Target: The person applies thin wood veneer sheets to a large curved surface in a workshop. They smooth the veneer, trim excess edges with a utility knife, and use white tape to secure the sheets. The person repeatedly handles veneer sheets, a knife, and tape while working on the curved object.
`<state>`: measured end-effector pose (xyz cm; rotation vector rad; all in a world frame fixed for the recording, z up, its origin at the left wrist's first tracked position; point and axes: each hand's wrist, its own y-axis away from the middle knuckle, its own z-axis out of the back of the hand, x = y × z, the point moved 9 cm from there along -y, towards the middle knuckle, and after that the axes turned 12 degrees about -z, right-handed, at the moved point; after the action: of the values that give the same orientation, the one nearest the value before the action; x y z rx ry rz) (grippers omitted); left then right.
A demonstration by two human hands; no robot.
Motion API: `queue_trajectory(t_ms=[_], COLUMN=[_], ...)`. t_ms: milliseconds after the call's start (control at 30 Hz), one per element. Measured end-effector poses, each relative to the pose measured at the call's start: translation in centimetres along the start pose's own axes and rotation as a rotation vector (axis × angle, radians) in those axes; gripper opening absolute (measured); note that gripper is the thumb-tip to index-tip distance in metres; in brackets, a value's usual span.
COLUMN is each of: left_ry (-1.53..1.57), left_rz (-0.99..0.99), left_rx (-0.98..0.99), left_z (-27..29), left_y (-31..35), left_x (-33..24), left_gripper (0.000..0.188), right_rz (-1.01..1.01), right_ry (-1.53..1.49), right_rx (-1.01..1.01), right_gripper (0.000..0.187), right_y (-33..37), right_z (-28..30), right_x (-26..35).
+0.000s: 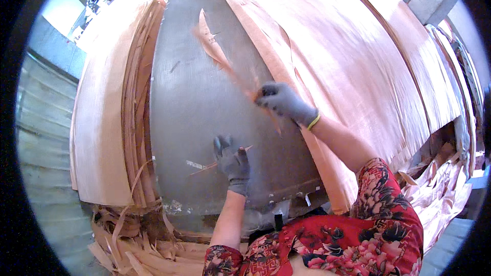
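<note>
My right hand (286,103), in a grey glove with a yellow-green cuff, is closed on a torn strip of wood veneer (212,46). The strip is long and ragged, blurred near my fingers, and reaches away over the grey tabletop (189,107). Lower and to the left, my left hand (233,166), also gloved in grey, is closed about a thin veneer sliver (208,167) whose two ends stick out on either side. Close beside that sliver, a small pale scrap (194,164) lies on the tabletop.
A thick stack of veneer sheets (102,112) stands along the table's left side. Wide pinkish sheets (348,51) cover the right side. Loose veneer scraps (148,253) pile up below the near left edge, and more offcuts (437,191) lie at the lower right.
</note>
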<state>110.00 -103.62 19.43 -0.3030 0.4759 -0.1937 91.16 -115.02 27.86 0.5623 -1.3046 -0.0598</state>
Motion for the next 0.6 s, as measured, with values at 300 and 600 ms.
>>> queue_trajectory(t_ms=[300,600], left_ry=[-0.223,-0.128], left_rz=[-0.13,-0.053], left_rx=[-0.027,0.146], left_z=[3.5,3.8], left_y=[3.6,2.5], left_x=[2.2,2.0], left_gripper=[0.067,0.057], right_rz=[0.267,0.271], right_ry=[0.672,0.793], right_rx=[-0.282,-0.593], right_gripper=[0.033,0.021], right_y=[-7.5,-24.6], right_z=[-4.9,-10.4], right_x=[3.0,4.6])
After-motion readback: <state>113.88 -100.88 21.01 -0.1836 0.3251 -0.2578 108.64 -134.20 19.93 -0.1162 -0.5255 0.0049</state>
